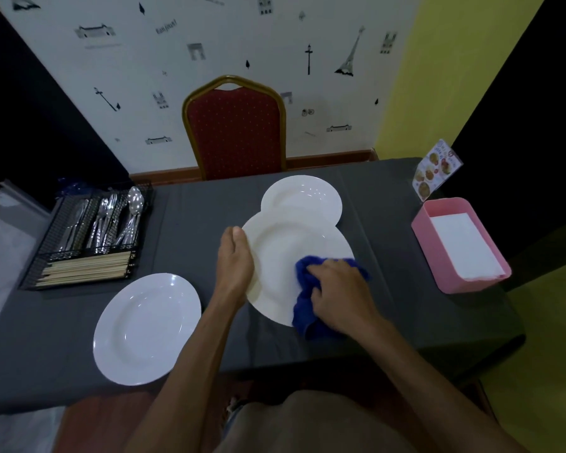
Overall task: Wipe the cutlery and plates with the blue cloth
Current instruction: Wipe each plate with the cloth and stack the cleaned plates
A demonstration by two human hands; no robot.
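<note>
One plate (pixel 285 256) gripped by left hand (pixel 236 259), blue cloth (pixel 303 308) clutched in right hand (pixel 337 289); hard rubbing could knock it loose

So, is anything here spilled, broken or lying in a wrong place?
Nothing looks spilled or broken. One small thing: the middle plate, gripped by the left hand and wiped with the blue cloth in the right hand, covers the near edge of the far plate; whether they touch is unclear.
</note>
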